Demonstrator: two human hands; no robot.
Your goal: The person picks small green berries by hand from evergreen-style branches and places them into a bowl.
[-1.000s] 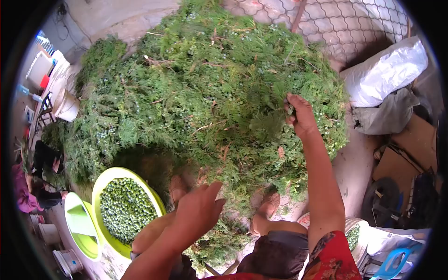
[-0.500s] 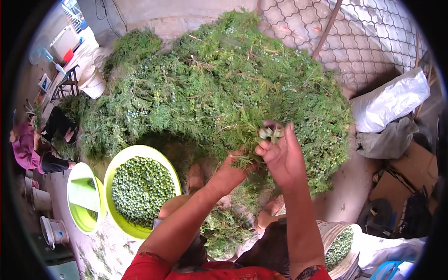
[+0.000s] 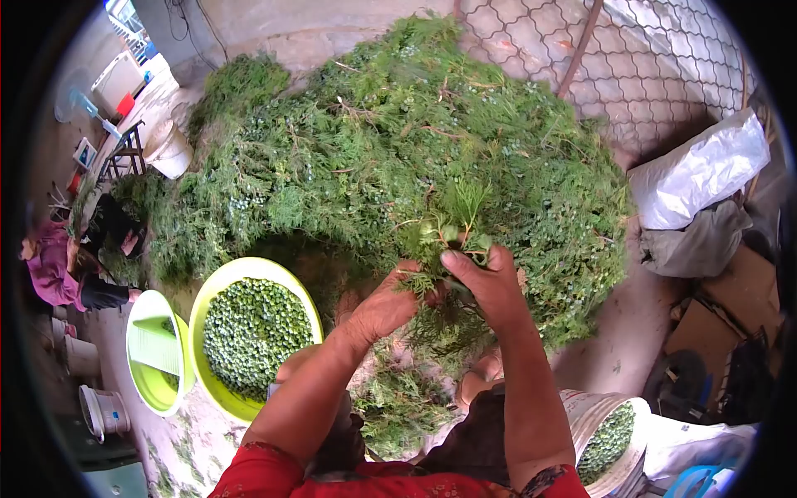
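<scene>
In front of the large pile of cut conifer branches, my two hands are close together. My left hand is closed on a leafy conifer sprig, which points up between the hands. My right hand has its thumb and fingers pinched on the same sprig, beside some pale green seed cones. Its palm is turned away, so whatever lies inside is hidden. To the left of my knee stands a lime-green basin filled with small green cones.
A second green basin holds a slatted tray. At lower right is a bucket of cones. Loose sprigs lie between my feet. Another person sits at far left. A silver sack and cardboard are at right.
My right hand, earlier raised with several green cones in its fingers, has turned over and come down onto the sprig. My left hand has shifted slightly left and the sprig now stands up more.
</scene>
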